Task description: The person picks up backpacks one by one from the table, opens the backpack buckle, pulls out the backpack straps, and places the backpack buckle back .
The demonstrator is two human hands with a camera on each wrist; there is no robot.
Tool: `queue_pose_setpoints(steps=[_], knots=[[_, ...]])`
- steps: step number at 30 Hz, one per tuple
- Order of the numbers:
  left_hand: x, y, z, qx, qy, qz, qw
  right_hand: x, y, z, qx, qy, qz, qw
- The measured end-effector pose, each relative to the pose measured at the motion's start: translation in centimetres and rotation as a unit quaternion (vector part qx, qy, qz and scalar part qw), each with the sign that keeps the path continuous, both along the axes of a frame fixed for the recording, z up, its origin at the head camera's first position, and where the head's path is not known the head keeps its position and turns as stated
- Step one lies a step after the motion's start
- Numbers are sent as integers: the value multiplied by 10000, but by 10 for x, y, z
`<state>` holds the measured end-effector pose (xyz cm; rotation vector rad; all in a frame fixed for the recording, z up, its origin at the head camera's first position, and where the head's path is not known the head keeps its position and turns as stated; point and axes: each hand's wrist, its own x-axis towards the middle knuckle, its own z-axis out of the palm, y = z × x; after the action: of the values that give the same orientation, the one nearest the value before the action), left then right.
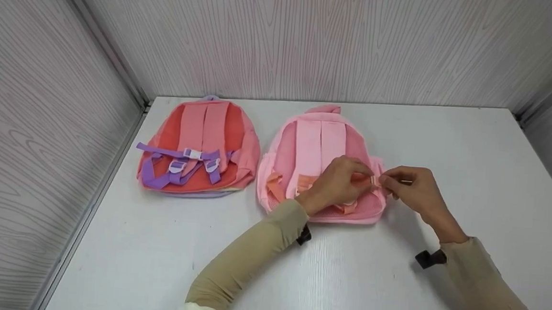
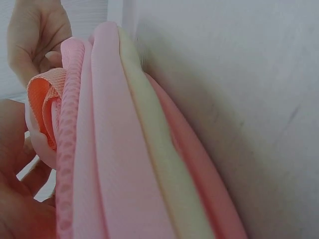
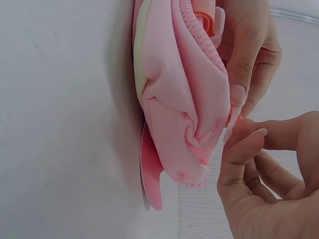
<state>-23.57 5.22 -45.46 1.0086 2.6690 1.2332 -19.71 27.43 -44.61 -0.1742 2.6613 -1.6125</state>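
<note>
A light pink backpack [image 1: 332,134] lies with its shoulder straps facing up. My left hand [image 1: 339,180] reaches over its lower right part and pinches an orange strap end by a small pale buckle [image 3: 230,130]. From the right, my right hand [image 1: 410,187] pinches the other side of that piece between thumb and index finger. Both sets of fingertips meet close together at the pack's right edge, hiding most of the buckle. A looped orange strap [image 2: 47,84] shows near the left hand in the left wrist view.
To the left lies a coral backpack [image 1: 215,127], its purple straps [image 1: 155,174] joined by a white buckle [image 1: 192,154]. Both packs rest on a white table [image 1: 259,269], with wood-grain panels [image 1: 292,41] behind and at the sides.
</note>
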Motion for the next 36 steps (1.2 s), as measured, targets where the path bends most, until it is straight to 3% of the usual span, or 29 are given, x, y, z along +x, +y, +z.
queue_pose_setpoints(steps=[10, 17, 22, 29, 36], knots=[[3, -2, 2, 4, -575, 85, 9983, 1, -1, -1, 212, -97, -55, 9997], [7, -7, 8, -308, -520, 229, 9979, 3, 1, 3, -11, -37, 20, 10000], [14, -14, 17, -299, -658, 298, 9969, 4, 1, 6, 141, -2, 1, 9999], [23, -38, 29, -71, -649, 355, 9972, 8, 3, 9, 445, 20, -82, 9990], [31, -72, 34, 171, -679, 577, 9959, 13, 5, 7, 649, 349, -36, 9973]])
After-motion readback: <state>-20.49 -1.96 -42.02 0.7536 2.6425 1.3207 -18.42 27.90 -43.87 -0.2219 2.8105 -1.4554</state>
